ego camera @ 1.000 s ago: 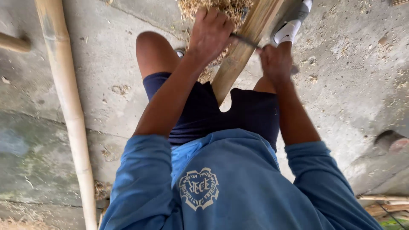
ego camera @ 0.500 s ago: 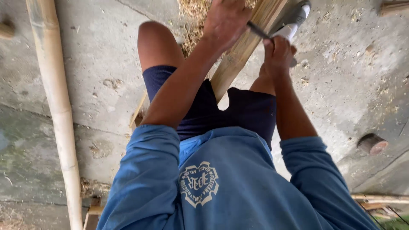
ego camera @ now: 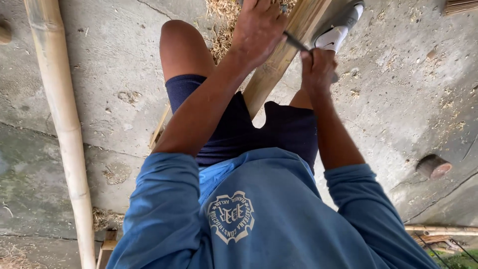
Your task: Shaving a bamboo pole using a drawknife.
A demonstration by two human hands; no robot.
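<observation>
A long bamboo pole [ego camera: 59, 124] lies on the concrete floor [ego camera: 124, 60] at the left, well apart from the work. Between the person's knees a split bamboo slat [ego camera: 279, 67] slopes up and away, its lower end passing under the dark shorts. The left hand [ego camera: 261, 27] presses down on the slat's upper face, fingers curled over it, steadying it. A thin dark blade [ego camera: 298, 44] lies across the slat's right edge. The right hand [ego camera: 318, 67] is clenched around the blade's handle, just beside the slat. A white shoe [ego camera: 338, 31] sits at the slat's far right. The step in hand appears to be shaving the slat's edge; shavings [ego camera: 226, 25] lie on the floor beyond. The next stroke calls for a firm left-hand hold and a shallow blade angle.
</observation>
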